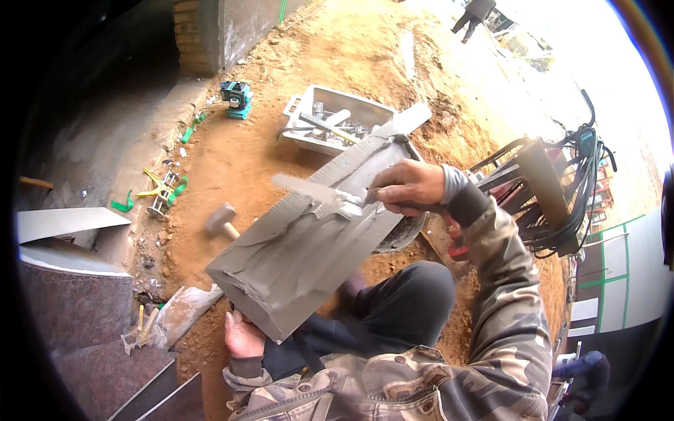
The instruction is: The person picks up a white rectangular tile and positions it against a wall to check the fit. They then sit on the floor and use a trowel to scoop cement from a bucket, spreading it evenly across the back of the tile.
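A long grey tile lies slanted across my lap, its upper face spread with wet grey mortar. My right hand is closed round the handle of a trowel above it. Motion blurs the trowel's blade, and a lump of mortar clings near the handle. At the tile's near left corner, my left hand grips the edge from below, palm up, with its fingers partly hidden. Behind the tile's right side stands a bucket, mostly covered.
A white tub of tools sits beyond the tile. A teal laser level and a mallet rest on the dirt. Stone slabs lean at left; a frame with coiled cables stands right. Another person is far off.
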`<state>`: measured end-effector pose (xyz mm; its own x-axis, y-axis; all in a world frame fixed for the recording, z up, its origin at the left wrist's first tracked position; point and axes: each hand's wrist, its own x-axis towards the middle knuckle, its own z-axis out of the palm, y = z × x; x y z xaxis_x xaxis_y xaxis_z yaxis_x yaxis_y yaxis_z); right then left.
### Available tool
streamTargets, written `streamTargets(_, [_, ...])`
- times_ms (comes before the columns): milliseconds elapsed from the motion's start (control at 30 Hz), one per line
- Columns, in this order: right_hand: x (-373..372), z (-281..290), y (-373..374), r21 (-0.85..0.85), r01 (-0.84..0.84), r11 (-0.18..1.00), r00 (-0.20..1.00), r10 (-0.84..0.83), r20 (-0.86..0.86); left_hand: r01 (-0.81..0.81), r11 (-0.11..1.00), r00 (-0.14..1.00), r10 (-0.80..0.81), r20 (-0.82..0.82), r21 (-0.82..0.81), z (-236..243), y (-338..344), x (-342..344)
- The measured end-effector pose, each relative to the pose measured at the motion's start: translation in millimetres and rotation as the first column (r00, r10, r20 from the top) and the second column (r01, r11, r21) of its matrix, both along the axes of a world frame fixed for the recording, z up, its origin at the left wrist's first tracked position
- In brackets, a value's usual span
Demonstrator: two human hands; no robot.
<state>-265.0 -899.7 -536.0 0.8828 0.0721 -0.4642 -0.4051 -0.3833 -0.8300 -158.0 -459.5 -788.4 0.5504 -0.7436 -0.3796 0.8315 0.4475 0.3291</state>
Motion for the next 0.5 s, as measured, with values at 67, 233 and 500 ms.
streamTargets(67, [-24, 5, 18, 0.082, 0.287, 0.954, 0.957, -0.290, 0.029, 0.074, 0.995, 0.997, -0.071, 0.043, -0.065, -11, 5, 1])
streamTargets(233, [-39, -6, 59, 0.029, 0.659, 0.752, 0.732, -0.650, 0.204, 0.074, 0.997, 0.995, -0.073, 0.063, -0.007, -19, 7, -3])
streamTargets(500, [3, -24, 67, -0.338, 0.432, 0.836, 0.852, -0.256, 0.457, 0.088, 0.995, 0.992, -0.083, -0.096, 0.047, 2, -20, -22])
